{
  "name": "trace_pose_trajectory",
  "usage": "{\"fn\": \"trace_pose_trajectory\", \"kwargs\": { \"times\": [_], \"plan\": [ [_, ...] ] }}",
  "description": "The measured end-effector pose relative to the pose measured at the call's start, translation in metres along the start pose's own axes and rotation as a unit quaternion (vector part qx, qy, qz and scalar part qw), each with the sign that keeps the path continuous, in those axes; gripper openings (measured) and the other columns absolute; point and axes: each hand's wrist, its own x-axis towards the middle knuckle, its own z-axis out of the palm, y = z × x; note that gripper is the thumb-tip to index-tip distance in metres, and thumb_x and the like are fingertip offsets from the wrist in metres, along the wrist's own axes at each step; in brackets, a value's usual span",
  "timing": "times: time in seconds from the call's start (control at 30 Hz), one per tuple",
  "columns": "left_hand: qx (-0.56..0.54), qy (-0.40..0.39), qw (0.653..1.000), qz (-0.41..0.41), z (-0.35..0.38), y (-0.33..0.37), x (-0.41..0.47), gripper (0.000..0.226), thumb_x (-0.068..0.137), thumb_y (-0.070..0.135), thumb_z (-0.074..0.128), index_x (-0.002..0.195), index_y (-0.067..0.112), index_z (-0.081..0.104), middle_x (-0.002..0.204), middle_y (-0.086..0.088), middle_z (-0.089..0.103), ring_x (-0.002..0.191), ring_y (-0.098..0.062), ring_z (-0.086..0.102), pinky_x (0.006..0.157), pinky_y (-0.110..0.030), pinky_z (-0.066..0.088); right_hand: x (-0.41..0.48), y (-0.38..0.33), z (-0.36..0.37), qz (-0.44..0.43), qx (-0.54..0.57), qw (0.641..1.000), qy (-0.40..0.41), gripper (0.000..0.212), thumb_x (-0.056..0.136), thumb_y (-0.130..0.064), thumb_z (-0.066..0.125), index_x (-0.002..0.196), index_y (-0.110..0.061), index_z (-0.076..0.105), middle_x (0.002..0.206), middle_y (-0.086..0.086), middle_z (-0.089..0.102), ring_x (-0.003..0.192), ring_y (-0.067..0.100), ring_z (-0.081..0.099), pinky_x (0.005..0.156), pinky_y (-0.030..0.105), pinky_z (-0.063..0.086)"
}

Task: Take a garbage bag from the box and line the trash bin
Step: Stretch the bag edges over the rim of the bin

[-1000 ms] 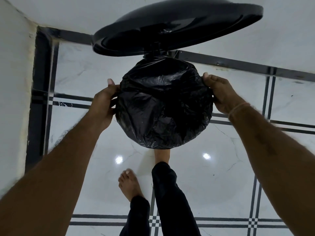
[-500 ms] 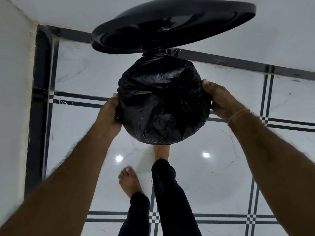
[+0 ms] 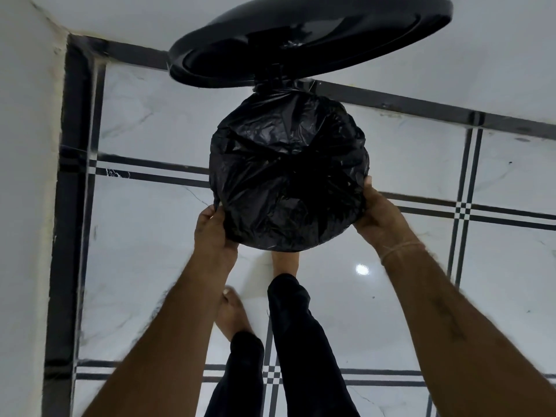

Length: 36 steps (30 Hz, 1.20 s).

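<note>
below, the glossy white marble-look floor with black inlay lines (image 3: 406, 311) fills most of the view, meeting a pale wall (image 3: 27, 176) along the left. on it stands the round trash bin, its mouth and sides wholly wrapped in a crinkled black plastic garbage bag (image 3: 285, 176), so none of the bin's own surface shows. behind it the round black plastic lid (image 3: 310, 40) stands tilted open at the hinge. the right bare foot with its black trouser leg (image 3: 304, 341) reaches under the bin's near edge (whether it rests on a pedal cannot be told). the left hand (image 3: 212, 230) pinches the bag's edge at the near-left rim, fingers closed on the plastic; the right hand (image 3: 382, 215) cups the near-right rim, clasping the bag there. a thin pale band (image 3: 403, 248) circles the right wrist.
</note>
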Motion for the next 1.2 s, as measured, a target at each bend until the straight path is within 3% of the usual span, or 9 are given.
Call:
{"fn": "trace_pose_trajectory", "kwargs": {
  "times": [0.13,0.3,0.47,0.6,0.8,0.87,1.03,1.13,1.2],
  "plan": [
    [0.043,0.035,0.997,0.052,0.008,0.0,-0.025,0.011,0.105,0.014,0.057,0.11,0.015,0.067,0.113,-0.006,0.072,0.105,-0.022,0.066,0.09,-0.034,0.059,0.003,-0.007,-0.004,-0.031,-0.054,0.998,-0.026,0.03,0.105,-0.031,0.059,0.123,-0.009,0.069,0.109,0.001,0.076,0.105,0.02,0.071,0.08,0.028,0.062],
    [0.096,0.033,0.993,0.051,0.003,-0.003,-0.034,0.02,0.103,0.019,0.057,0.114,0.03,0.07,0.117,0.006,0.073,0.108,-0.011,0.065,0.085,-0.031,0.046,-0.006,-0.011,-0.012,-0.029,-0.013,0.997,-0.067,0.028,0.108,-0.027,0.052,0.123,-0.009,0.068,0.112,-0.001,0.076,0.102,0.012,0.072,0.088,0.026,0.061],
    [0.028,0.034,0.996,-0.082,-0.002,-0.019,-0.019,0.01,0.101,0.017,0.064,0.11,0.017,0.068,0.103,0.0,0.068,0.084,-0.012,0.064,0.059,-0.02,0.053,-0.014,-0.005,-0.016,0.068,-0.05,0.996,-0.023,0.021,0.1,-0.042,0.063,0.091,-0.025,0.072,0.08,-0.011,0.071,0.062,0.006,0.058,0.047,0.018,0.04],
    [-0.022,0.028,0.997,-0.074,0.004,-0.024,-0.009,0.01,0.104,0.013,0.06,0.107,0.01,0.068,0.108,-0.008,0.069,0.089,-0.017,0.068,0.063,-0.024,0.061,-0.01,-0.002,-0.01,0.082,-0.043,0.996,0.003,0.025,0.102,-0.041,0.06,0.092,-0.02,0.071,0.074,-0.01,0.071,0.059,0.004,0.059,0.043,0.016,0.042],
    [-0.133,-0.02,0.989,-0.068,0.003,-0.026,-0.031,0.059,0.094,0.063,0.055,0.12,0.013,0.071,0.124,-0.004,0.075,0.116,-0.023,0.072,0.099,-0.045,0.058,-0.005,0.004,-0.007,0.049,-0.009,0.998,0.025,0.029,0.105,-0.032,0.058,0.114,-0.007,0.071,0.097,0.001,0.078,0.079,0.01,0.076,0.063,0.022,0.062],
    [-0.126,-0.046,0.988,-0.073,-0.002,-0.03,-0.034,0.043,0.099,0.048,0.056,0.122,0.015,0.071,0.125,-0.006,0.075,0.112,-0.022,0.074,0.092,-0.043,0.061,-0.005,0.006,-0.007,0.048,-0.016,0.998,0.03,0.033,0.104,-0.035,0.06,0.119,-0.008,0.071,0.1,0.001,0.077,0.08,0.011,0.074,0.06,0.022,0.06],
    [-0.123,-0.072,0.989,-0.05,-0.004,-0.033,-0.026,0.037,0.109,0.031,0.043,0.135,0.013,0.062,0.123,-0.005,0.076,0.11,-0.019,0.075,0.082,-0.033,0.064,0.0,0.009,-0.006,0.06,-0.06,0.995,0.046,0.029,0.103,-0.043,0.059,0.089,-0.02,0.068,0.071,-0.007,0.063,0.05,0.005,0.051,0.037,0.018,0.034],
    [-0.062,-0.019,0.997,-0.048,-0.004,-0.031,-0.02,0.027,0.104,0.04,0.054,0.116,0.021,0.069,0.107,0.005,0.077,0.091,-0.011,0.074,0.063,-0.023,0.058,0.001,0.008,-0.005,0.075,-0.047,0.994,0.06,0.031,0.105,-0.039,0.057,0.083,-0.018,0.063,0.057,-0.007,0.055,0.038,0.004,0.038,0.032,0.017,0.027],
    [0.019,0.037,0.998,-0.049,-0.002,-0.027,-0.018,0.023,0.102,0.046,0.058,0.092,0.027,0.066,0.083,0.013,0.066,0.069,-0.003,0.056,0.048,-0.016,0.039,-0.001,0.006,-0.003,0.086,-0.044,0.993,0.072,0.032,0.106,-0.036,0.055,0.082,-0.017,0.061,0.052,-0.008,0.057,0.034,0.003,0.038,0.031,0.016,0.029]
  ]
}}
